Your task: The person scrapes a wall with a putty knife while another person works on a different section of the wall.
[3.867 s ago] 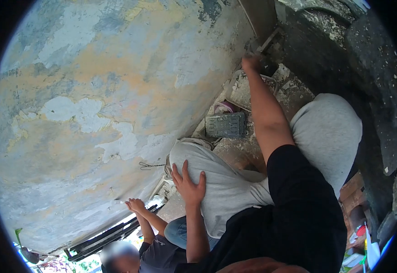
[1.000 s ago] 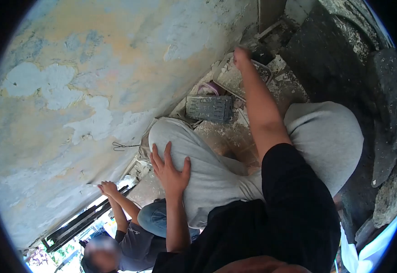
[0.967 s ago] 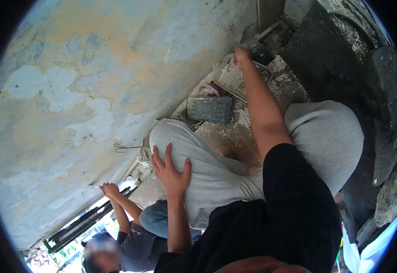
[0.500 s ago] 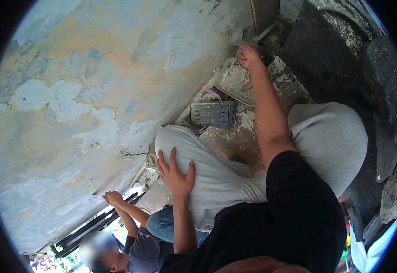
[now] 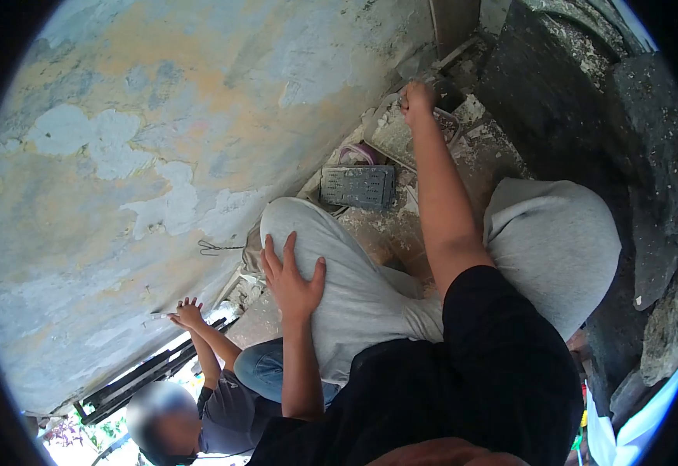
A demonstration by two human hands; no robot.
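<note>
My left hand (image 5: 294, 283) rests with its fingers spread on the knee of my grey trousers (image 5: 339, 272). At the top of the view, near the foot of the wall, my right hand (image 5: 416, 102) is closed round a small tool, most of it hidden by the fingers. The painted wall (image 5: 222, 101) beside it is peeling, with bare pale patches. Below my right hand lies a tray (image 5: 390, 130) strewn with plaster flakes.
A dark slotted plastic basket (image 5: 357, 187) and a pinkish ring-shaped item (image 5: 357, 154) lie by the wall. A bent wire (image 5: 221, 248) sticks out near my knee. Dark slabs (image 5: 564, 109) stand at the right. A co-worker (image 5: 234, 412) reaches to the wall at lower left.
My right hand has moved slightly down and left, away from the corner, and turned. The co-worker's fingers have spread apart. The whole view has shifted a little.
</note>
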